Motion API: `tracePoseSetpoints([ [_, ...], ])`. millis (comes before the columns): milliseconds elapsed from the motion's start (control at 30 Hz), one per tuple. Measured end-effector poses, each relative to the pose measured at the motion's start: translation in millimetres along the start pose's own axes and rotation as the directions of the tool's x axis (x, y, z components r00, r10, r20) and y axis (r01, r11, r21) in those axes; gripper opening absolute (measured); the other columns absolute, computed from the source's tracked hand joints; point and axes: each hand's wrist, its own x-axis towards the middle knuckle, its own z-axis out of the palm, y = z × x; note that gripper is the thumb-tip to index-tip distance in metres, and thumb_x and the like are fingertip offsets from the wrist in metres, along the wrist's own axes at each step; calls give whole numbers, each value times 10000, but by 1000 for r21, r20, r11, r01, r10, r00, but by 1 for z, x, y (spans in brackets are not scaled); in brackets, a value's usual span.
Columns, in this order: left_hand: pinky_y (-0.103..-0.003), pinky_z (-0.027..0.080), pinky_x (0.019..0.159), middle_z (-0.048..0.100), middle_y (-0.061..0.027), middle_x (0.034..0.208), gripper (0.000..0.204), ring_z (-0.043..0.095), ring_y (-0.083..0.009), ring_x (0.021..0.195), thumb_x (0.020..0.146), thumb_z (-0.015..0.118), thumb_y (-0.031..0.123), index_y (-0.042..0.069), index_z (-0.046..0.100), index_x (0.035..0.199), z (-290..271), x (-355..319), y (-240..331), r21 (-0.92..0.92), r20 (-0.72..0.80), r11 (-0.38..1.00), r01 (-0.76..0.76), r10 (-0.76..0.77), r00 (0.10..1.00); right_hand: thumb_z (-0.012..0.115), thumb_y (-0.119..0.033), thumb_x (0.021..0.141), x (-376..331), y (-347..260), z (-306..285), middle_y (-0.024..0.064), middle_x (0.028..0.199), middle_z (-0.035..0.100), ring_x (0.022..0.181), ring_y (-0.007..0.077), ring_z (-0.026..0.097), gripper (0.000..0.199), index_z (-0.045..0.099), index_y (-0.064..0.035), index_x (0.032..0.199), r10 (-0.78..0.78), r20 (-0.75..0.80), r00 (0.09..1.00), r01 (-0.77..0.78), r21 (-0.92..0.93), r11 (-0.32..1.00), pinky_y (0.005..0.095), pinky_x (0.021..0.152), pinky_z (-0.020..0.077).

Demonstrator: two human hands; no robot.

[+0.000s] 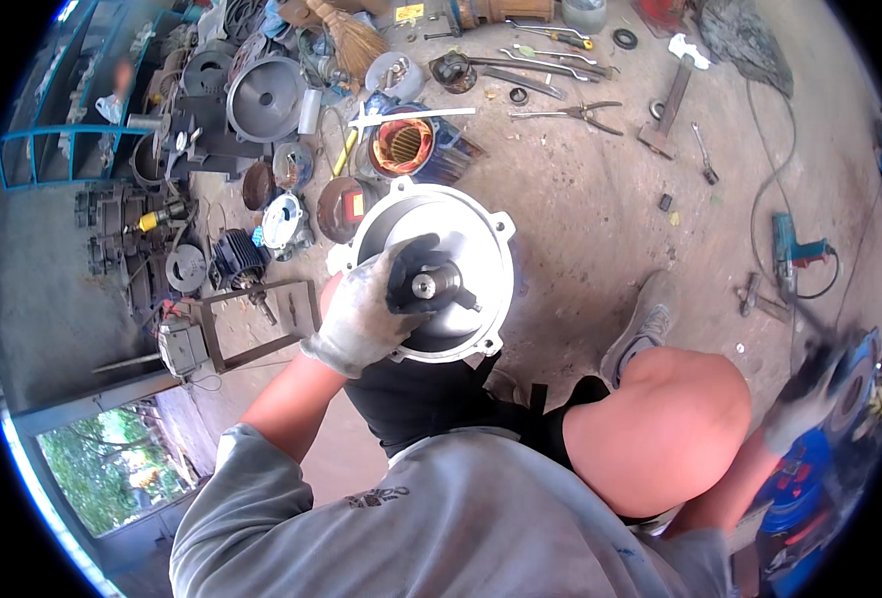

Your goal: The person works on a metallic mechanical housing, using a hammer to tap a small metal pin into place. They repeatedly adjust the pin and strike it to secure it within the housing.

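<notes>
My left hand [366, 314], in a grey glove with dark fingers, reaches into a silvery round flanged housing [506, 284] above my lap. Its thumb and fingers curl around the metal shaft [427, 286] at the housing's middle. Bolt lugs stick out around the rim. Far to the right, my right hand [805, 399], gloved too, is stretched out beside a blue-edged round thing [853, 391]. Motion smears its fingers, so what they hold, if anything, cannot be made out.
A motor stator with copper windings [401, 147] stands ahead on the concrete floor. Pliers [582, 114], a hammer [672, 105] and wrenches lie beyond. At right are a teal power tool [788, 254] and its cord. A dark motor [236, 261] and a metal frame [261, 324] are at left.
</notes>
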Motion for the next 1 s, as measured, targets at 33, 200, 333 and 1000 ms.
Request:
tracePoseSetpoints([
  [33, -464, 520, 1064, 677, -177, 1332, 895, 647, -377, 1260, 755, 911, 161, 83, 480, 1535, -5, 1, 7, -5, -9, 1000, -16, 16, 1000, 552, -184, 1122, 25, -26, 33, 208, 1376, 627, 1168, 259, 667, 417, 527, 55, 1464, -104, 112, 988, 84, 174, 981, 357, 987, 552],
  [200, -434, 498, 1130, 553, -247, 1510, 1067, 616, -309, 1347, 746, 958, 240, -33, 367, 1590, -32, -3, 53, -399, -199, 893, -207, 136, 971, 619, -95, 1063, 38, -188, 179, 245, 1280, 704, 1023, 235, 726, 380, 528, 33, 1409, -348, 571, 744, 52, 469, 882, 351, 899, 600],
  [333, -394, 527, 1053, 639, -182, 1421, 704, 667, -292, 1237, 1053, 667, 294, -81, 383, 1576, -5, 16, 83, -996, 14, -83, 18, 48, 999, 748, -34, 933, 0, -253, 245, 194, 1227, 717, 1069, 240, 722, 390, 606, 13, 1293, -576, 769, 278, 52, 587, 808, 371, 943, 588],
  [1000, -219, 357, 404, 772, -158, 1027, 278, 496, -60, 466, 1081, 611, 164, -4, 656, 1298, -40, -64, -19, -902, -85, 414, 124, -452, 888, 507, -206, 1123, -273, 229, 31, 121, 1219, 712, 991, 163, 701, 327, 652, 11, 1319, 961, 108, 254, -907, -319, 275, 325, 763, 576],
])
